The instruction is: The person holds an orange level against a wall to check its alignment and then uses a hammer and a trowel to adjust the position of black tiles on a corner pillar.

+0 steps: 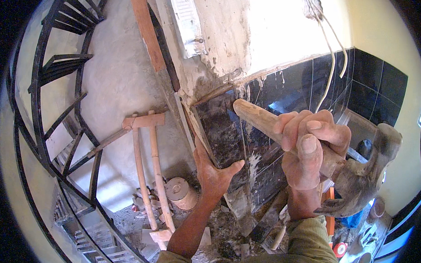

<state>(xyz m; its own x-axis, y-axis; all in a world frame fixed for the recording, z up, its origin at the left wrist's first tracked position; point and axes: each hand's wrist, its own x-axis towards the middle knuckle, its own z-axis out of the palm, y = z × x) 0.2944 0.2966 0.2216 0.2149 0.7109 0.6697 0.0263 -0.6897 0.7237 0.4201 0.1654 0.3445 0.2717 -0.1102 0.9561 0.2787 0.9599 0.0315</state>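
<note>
My right hand (309, 146) grips a claw hammer (378, 170) by its wooden handle, close to the metal head. The handle's butt end points left, at a dark marbled tile (220, 125) on the wall. Whether the butt touches the tile I cannot tell. My left hand (213, 171) lies against the tile's lower left edge, its thumb stretched over the front face and its fingers extended along the edge. Pale mortar smears run down the joint on the tile's right, beside more black wall tiles (271, 173).
Loose cables (331, 66) hang from the wall above the tiles. On the left are a black metal stair railing (38, 139), a wooden-poled frame (146, 122) and a dirty bucket (181, 193). Rubble (221, 224) covers the floor below, with a wooden-handled tool (278, 236) nearby.
</note>
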